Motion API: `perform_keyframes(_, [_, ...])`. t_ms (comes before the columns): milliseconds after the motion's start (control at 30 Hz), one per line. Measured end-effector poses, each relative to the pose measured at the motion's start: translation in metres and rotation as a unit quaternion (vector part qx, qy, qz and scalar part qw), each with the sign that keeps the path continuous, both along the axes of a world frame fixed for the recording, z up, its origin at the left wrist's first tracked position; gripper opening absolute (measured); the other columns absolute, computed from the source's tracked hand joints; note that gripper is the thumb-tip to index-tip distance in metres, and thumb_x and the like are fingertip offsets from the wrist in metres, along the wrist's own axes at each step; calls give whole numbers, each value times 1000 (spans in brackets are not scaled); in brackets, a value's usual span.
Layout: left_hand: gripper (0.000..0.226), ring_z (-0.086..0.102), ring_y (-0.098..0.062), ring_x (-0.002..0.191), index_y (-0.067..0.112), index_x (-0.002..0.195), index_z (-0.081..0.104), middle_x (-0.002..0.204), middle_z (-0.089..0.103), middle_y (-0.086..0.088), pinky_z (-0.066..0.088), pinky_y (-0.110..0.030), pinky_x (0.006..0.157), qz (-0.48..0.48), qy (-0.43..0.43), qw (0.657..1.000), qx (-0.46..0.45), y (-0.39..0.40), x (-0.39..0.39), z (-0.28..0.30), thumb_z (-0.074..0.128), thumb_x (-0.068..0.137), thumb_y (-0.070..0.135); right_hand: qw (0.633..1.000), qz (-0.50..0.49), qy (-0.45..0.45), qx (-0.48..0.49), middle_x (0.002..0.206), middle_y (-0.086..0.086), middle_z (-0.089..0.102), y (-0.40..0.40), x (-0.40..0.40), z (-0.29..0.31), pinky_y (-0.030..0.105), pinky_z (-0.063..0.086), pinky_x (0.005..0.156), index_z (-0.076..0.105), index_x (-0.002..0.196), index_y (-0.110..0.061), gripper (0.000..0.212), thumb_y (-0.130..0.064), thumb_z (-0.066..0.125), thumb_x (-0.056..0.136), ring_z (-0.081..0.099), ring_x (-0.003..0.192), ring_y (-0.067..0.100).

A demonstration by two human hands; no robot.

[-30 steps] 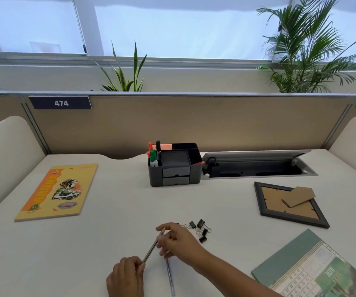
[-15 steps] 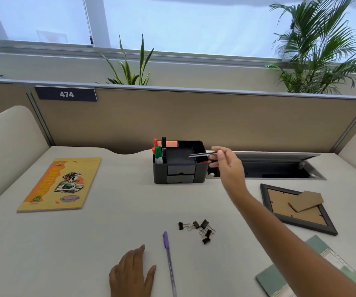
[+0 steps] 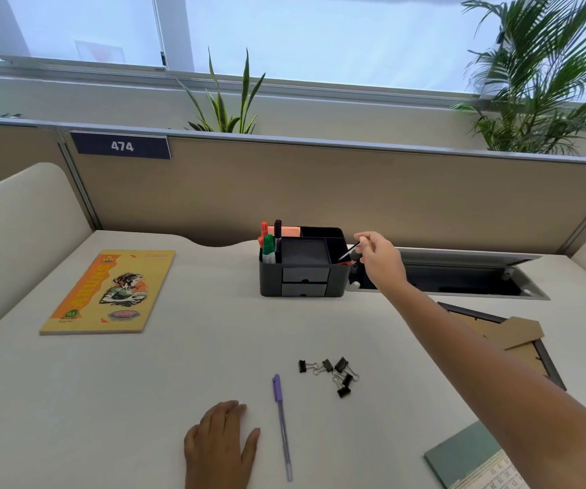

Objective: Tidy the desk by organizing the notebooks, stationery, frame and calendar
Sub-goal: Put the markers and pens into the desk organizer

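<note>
My right hand (image 3: pixel 379 261) reaches over the right side of the black desk organizer (image 3: pixel 303 280) and pinches a thin pen (image 3: pixel 349 251), its tip pointing down into the organizer's right compartment. Markers (image 3: pixel 269 243) stand in its left compartment. My left hand (image 3: pixel 219 446) rests flat on the desk near the front edge. Just right of it lies a purple-capped pen (image 3: pixel 282 425). Several black binder clips (image 3: pixel 333 374) lie in a loose cluster beyond the pen. An orange notebook (image 3: pixel 109 292) lies at the left. A dark picture frame (image 3: pixel 517 342), back side up, lies at the right, partly behind my arm. A green calendar (image 3: pixel 468 457) is at the front right corner.
An open cable tray (image 3: pixel 461 277) is sunk into the desk right of the organizer. A beige partition (image 3: pixel 319 192) with a "474" label (image 3: pixel 122 146) closes the back. Cream side panels (image 3: pixel 12 234) flank the desk. Plants (image 3: pixel 224 100) stand behind the partition.
My right hand carried the thin pen from the desk front up to the organizer and tilted it tip-down into the right compartment. My left hand let go of it and now lies flat.
</note>
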State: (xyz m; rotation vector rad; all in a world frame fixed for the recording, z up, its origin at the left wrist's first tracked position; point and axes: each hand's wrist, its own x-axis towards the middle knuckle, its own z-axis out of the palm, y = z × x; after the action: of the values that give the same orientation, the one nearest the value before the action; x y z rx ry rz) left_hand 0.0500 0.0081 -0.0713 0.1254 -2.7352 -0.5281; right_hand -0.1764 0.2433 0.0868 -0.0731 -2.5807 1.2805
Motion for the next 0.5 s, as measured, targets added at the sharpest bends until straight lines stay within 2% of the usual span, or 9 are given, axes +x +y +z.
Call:
perform_keyframes(100, [49,44,-12,92,27,97,45,89,69,1,48,-39,66,0,-13,1000,4,0,1,3,8,90,59,1000,8,-13,-12,93,-5,66,-2,-5,1,48,46,92,53,113,-27,25,-35,40,93,62,90,21])
perform_keyframes(200, [50,45,-13,94,28,97,48,92,68,2,42,-37,71,1,-24,1000,5,1,2,3,9,91,59,1000,1,-1,-7,88,-2,65,-1,1,6,41,48,87,47,122,-21,30,-30,45,93,61,87,17])
perform_keyframes(333, [59,45,-13,94,24,94,58,93,67,1,49,-42,69,8,-35,999,-9,0,3,2,10,92,57,998,41,44,24,75,-10,56,-13,32,5,33,48,70,54,112,-19,21,-19,48,92,55,70,8])
perform_keyframes(433, [65,45,-13,95,21,92,64,94,67,1,48,-41,71,14,-38,999,-10,0,4,2,9,92,57,988,119,67,77,83,-10,58,-31,63,-11,23,48,68,60,101,-21,15,-16,53,90,55,72,5])
perform_keyframes(500, [67,46,-13,96,21,92,65,96,66,1,44,-39,74,15,-44,999,-8,1,5,3,8,92,57,977,178,34,110,89,-9,58,-42,83,-25,22,50,70,61,99,-22,13,-17,54,90,56,74,5])
